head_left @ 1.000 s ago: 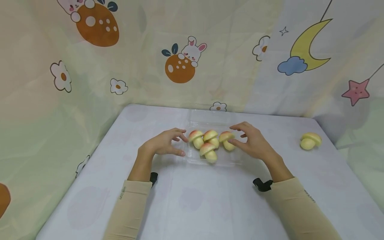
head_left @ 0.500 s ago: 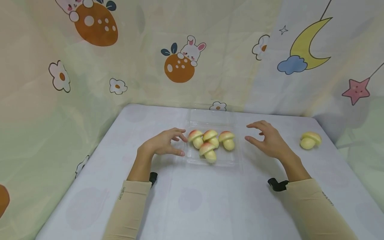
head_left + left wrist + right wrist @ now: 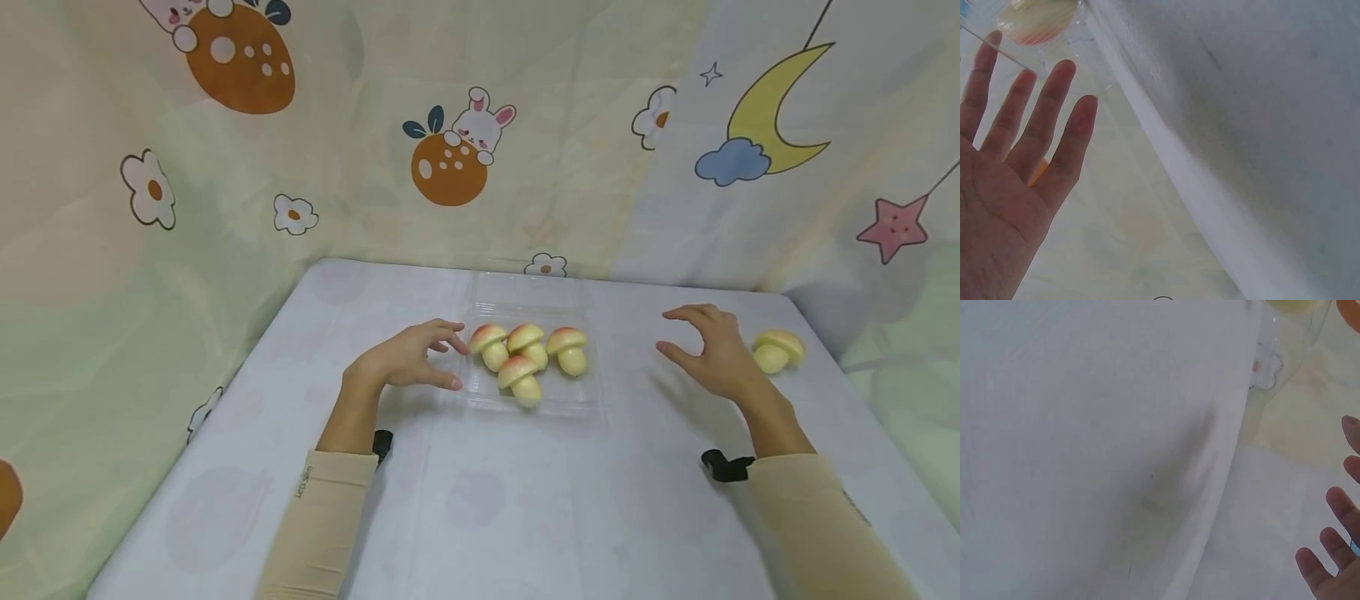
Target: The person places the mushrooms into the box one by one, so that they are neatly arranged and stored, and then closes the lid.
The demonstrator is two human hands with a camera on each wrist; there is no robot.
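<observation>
A clear plastic box (image 3: 555, 407) with its lid (image 3: 528, 292) folded back holds several yellow mushroom-shaped pieces with reddish caps; one mushroom-shaped piece (image 3: 567, 352) lies at the box's right side. My left hand (image 3: 408, 357) is at the box's left wall, fingertips right at the rim, thumb spread apart and nothing in its grasp. In the left wrist view the fingers (image 3: 1075, 134) reach up toward the box. My right hand (image 3: 712, 350) hangs over the table between the box and a lone mushroom-shaped piece (image 3: 780, 350), its fingers parted and holding nothing.
White cloth covers the table (image 3: 480, 508). Behind it and to both sides hangs a printed curtain (image 3: 360, 150) with rabbits, flowers and a moon. A black wrist mount (image 3: 726, 467) sits under the right forearm.
My right hand has moved from the rightmost mushroom-shaped piece in the box out to the right, toward the lone one. My left hand has stayed at the box.
</observation>
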